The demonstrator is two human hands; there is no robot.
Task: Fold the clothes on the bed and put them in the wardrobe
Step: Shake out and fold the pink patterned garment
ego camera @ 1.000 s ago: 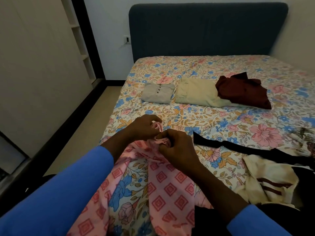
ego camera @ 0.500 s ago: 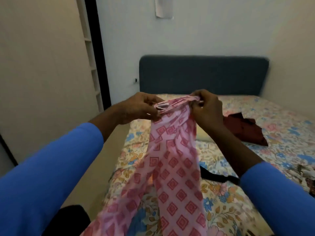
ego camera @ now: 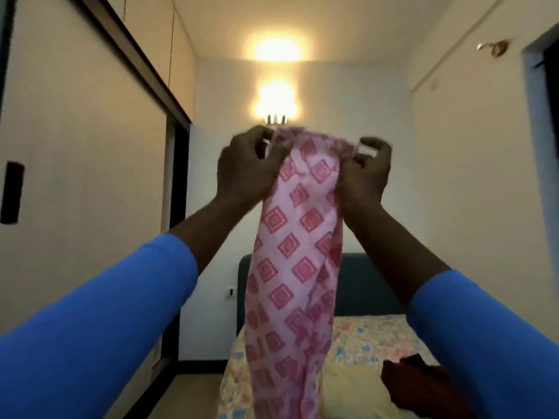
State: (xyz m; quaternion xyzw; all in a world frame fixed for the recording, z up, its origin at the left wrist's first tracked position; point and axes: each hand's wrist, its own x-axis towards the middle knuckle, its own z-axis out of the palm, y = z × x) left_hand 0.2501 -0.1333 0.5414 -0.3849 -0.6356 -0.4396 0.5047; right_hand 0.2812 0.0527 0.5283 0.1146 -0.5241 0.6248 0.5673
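Pink trousers held up over the bed

Left hand (ego camera: pixel 246 170) and right hand (ego camera: pixel 364 173) each have a closed grip on the waistband of the trousers (ego camera: pixel 295 267), which hang above the bed (ego camera: pixel 363 337).

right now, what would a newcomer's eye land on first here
The pink cloth is held up mid-frame and hangs in front of the bed, its top edge pinched by the left hand and the right hand. Just behind the hands a wall lamp glows brightly on the far wall. A maroon garment lies on the bed at lower right.
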